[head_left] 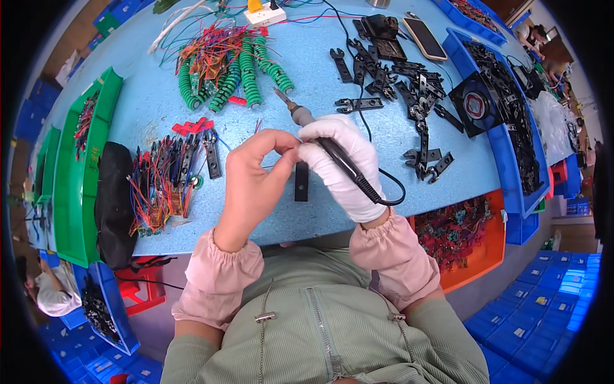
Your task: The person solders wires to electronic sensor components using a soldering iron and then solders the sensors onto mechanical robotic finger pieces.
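Note:
My right hand (350, 160), in a white glove, is closed round a soldering iron (301, 116) whose metal tip points up and to the left. My bare left hand (254, 174) pinches thumb and forefinger together against the right hand's fingertips. Whatever lies in that pinch is too small and covered to name. Just below the meeting fingers, a flat black plastic part (301, 184) with a hole lies on the blue table (243, 125). To the left sits a bunch of black parts with coloured wires and small boards (167, 173).
Green coiled cords with wired boards (246, 70) lie at the back. Black clip parts (419, 96) and a phone (425, 38) are at right. Blue bin (527, 160), green tray (70, 192), black pouch (115, 205) and orange bin (486, 256) stand around. The iron's cable (398, 185) loops right.

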Action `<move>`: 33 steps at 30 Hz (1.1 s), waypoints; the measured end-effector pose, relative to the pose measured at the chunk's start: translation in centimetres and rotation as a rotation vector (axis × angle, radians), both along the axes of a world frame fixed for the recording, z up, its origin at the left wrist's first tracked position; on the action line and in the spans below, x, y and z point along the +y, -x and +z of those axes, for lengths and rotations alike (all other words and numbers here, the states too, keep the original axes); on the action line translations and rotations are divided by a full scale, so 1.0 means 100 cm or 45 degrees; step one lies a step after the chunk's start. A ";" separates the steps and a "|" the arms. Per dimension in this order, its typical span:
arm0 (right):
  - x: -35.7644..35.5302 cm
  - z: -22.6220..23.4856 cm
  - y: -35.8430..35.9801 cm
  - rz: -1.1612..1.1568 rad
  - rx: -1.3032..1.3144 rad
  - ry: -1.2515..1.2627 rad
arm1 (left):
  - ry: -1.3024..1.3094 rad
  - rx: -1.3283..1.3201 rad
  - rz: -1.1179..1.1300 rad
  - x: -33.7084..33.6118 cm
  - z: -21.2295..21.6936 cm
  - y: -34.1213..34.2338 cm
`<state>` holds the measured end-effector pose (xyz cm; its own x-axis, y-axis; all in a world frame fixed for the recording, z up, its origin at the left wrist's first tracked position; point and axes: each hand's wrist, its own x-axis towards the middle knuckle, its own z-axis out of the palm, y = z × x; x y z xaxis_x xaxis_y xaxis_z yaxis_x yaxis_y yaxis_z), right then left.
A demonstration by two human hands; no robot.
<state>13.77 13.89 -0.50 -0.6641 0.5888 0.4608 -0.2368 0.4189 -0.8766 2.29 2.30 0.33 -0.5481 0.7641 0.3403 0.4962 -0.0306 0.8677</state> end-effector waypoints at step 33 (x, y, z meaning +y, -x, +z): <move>-0.043 -0.031 -0.012 -0.349 -0.044 -0.117 | -0.172 -1.267 0.320 0.014 -0.015 0.005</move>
<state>15.00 9.54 -3.65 -0.5022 0.7052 0.5005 -0.0747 0.5412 -0.8376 1.75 3.73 -1.15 -0.7667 0.5780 -0.2793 -0.4380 -0.1530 0.8858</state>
